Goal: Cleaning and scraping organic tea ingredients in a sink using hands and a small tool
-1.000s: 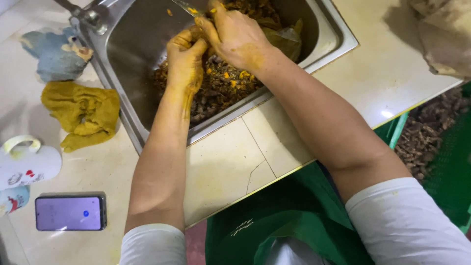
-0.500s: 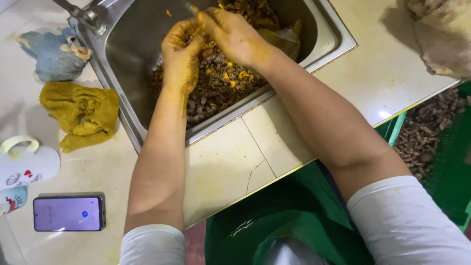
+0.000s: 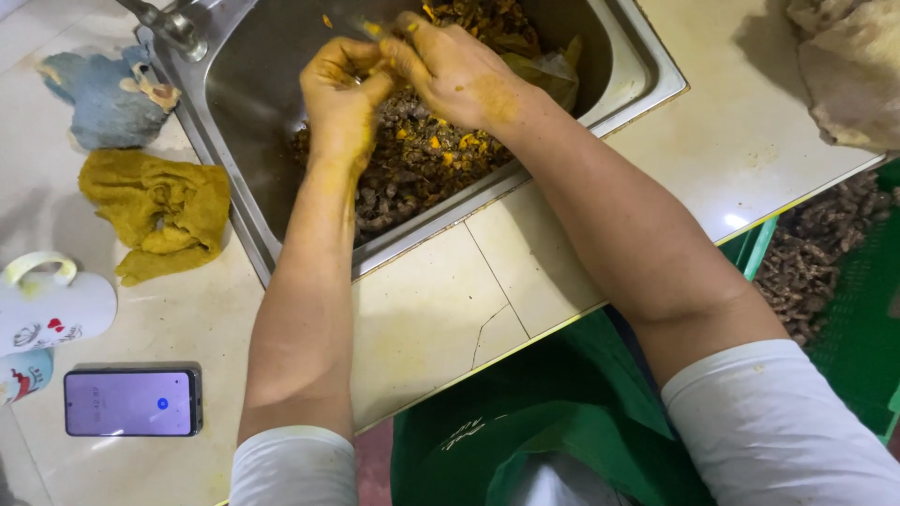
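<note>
Both my hands are over a steel sink (image 3: 626,86) that holds a heap of brown roots with orange-yellow cut pieces (image 3: 422,159). My left hand (image 3: 339,103), stained yellow, is curled around a small root piece. My right hand (image 3: 448,66), also stained, meets it from the right and pinches a thin tool or piece at the fingertips; what it is I cannot tell. The two hands touch above the heap.
A faucet (image 3: 169,23) stands at the sink's left corner. On the tiled counter lie a yellow-stained cloth (image 3: 159,211), a blue cloth (image 3: 108,94), a white mug (image 3: 52,305) and a phone (image 3: 131,403). A sack (image 3: 848,70) sits at right, a green crate of roots (image 3: 825,272) below.
Both hands have lifted slightly off the heap and drawn together, the left fingers curling tighter around the piece.
</note>
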